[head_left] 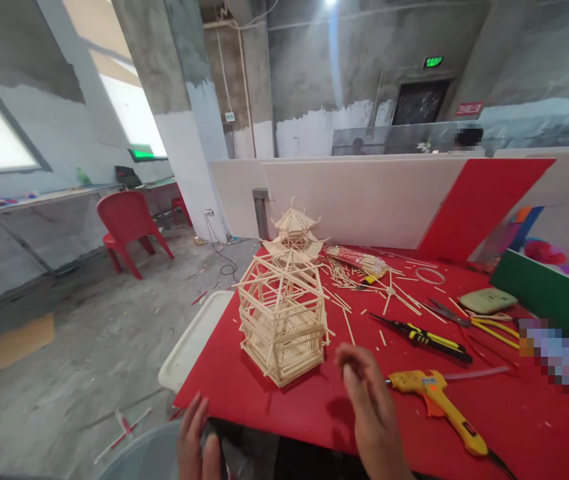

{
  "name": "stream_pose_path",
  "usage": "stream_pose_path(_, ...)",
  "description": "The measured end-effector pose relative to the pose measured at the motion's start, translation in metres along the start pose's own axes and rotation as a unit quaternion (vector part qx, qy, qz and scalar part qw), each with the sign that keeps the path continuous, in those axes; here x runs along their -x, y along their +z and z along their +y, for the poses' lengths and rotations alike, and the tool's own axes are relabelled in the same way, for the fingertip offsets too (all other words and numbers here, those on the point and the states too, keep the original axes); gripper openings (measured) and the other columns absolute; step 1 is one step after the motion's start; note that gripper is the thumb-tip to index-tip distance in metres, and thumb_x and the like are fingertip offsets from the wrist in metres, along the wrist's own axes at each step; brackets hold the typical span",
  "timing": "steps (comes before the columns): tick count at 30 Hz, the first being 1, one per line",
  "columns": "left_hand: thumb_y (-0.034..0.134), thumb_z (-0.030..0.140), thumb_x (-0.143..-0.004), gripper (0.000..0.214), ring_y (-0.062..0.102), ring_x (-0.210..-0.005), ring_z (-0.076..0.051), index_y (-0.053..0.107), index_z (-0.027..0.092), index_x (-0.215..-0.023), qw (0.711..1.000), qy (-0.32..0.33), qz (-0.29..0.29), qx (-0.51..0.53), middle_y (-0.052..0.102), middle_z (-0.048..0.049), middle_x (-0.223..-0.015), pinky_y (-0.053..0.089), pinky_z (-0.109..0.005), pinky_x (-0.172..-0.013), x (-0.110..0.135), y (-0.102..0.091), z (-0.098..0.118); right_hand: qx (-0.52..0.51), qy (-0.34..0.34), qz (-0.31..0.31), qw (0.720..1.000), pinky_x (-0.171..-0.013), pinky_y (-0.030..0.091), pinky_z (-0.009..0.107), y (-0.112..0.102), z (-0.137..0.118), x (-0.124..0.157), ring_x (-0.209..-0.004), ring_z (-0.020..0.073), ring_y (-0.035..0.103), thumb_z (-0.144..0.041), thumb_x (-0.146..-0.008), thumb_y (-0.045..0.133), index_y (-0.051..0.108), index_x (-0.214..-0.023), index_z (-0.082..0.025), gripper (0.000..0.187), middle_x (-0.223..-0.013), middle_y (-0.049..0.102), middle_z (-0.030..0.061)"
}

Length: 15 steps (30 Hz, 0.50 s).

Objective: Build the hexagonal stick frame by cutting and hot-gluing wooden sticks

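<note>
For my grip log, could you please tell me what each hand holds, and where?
Right hand holds nothing, open above the red table; left hand cannot be told.

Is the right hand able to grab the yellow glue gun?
Probably yes. The right hand is raised right beside the glue gun on the red table, and nothing lies between them.

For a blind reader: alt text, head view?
The left hand and right hand hover at the near edge of a red table, before a hexagonal stick tower and a glue gun. Pliers, scissors and loose sticks lie beyond.
</note>
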<state>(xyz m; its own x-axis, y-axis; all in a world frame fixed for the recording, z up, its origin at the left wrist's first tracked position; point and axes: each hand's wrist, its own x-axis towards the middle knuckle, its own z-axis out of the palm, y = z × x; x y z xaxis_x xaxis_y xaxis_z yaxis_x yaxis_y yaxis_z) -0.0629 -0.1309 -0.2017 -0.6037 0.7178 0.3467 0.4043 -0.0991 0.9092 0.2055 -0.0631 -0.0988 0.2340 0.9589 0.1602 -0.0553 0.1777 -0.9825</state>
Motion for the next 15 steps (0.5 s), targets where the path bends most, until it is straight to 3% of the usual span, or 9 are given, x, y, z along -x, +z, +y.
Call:
stream_pose_path(2, 0.041, 0.052, -0.091, 0.049, 0.037, -0.138, -0.03, 0.05, 0.035, -0.136, 0.998, -0.013, 0.015, 0.065, 0.042, 0.0001, -0.15, 0.027, -0.051, -0.117, -0.033, 0.034, 0.034, -0.051, 0.013, 0.036, 0.998, -0.109, 0.033, 0.043, 0.0, -0.002, -0.03, -0.131, 0.0256, 0.043, -0.055, -0.087, 0.053, 0.053, -0.133, -0.03, 0.052, -0.142, 0.05, 0.005)
stream_pose_path(4, 0.037, 0.053, -0.093, 0.054, 0.03, -0.142, -0.026, 0.045, 0.029, -0.141, 0.99, -0.018, 0.021, 0.14, 0.035, -0.0011, -0.154, 0.023, -0.044, -0.119, -0.061, 0.062, 0.059, -0.108, 0.045, 0.016, 0.993, -0.115, 0.025, 0.042, 0.002, 0.005, -0.056, -0.139, 0.0227, 0.034, -0.06, -0.087, 0.05, 0.043, -0.142, -0.031, 0.063, -0.152, 0.039, 0.002)
stream_pose_path(6, 0.035, 0.057, -0.092, 0.058, 0.026, -0.144, -0.022, 0.043, 0.027, -0.142, 0.975, -0.069, 0.014, 0.211, 0.035, -0.0013, -0.155, 0.018, -0.039, -0.121, -0.08, 0.082, 0.073, -0.154, 0.082, 0.003, 0.985, -0.117, 0.021, 0.041, 0.005, 0.016, -0.076, -0.142, 0.0209, 0.03, -0.067, -0.085, 0.047, 0.038, -0.145, -0.032, 0.07, -0.155, 0.032, 0.0003)
stream_pose_path(10, 0.03, 0.063, -0.091, 0.067, 0.033, -0.142, -0.025, 0.039, 0.024, -0.145, 0.964, -0.132, 0.005, 0.23, 0.033, -0.0082, -0.156, 0.023, -0.044, -0.119, -0.092, 0.1, 0.074, -0.192, 0.145, 0.005, 0.971, -0.117, 0.02, 0.039, 0.013, 0.037, -0.094, -0.141, 0.0205, 0.032, -0.076, -0.079, 0.043, 0.032, -0.149, -0.03, 0.085, -0.157, 0.028, 0.0026)
stream_pose_path(15, 0.031, 0.066, -0.09, 0.066, 0.042, -0.136, -0.027, 0.042, 0.027, -0.142, 0.958, -0.145, -0.004, 0.246, 0.037, -0.0089, -0.154, 0.037, -0.044, -0.111, -0.09, 0.113, 0.071, -0.203, 0.203, -0.007, 0.958, -0.114, 0.028, 0.039, 0.02, 0.054, -0.099, -0.138, 0.0221, 0.038, -0.08, -0.074, 0.045, 0.028, -0.15, -0.029, 0.093, -0.156, 0.031, 0.0061)
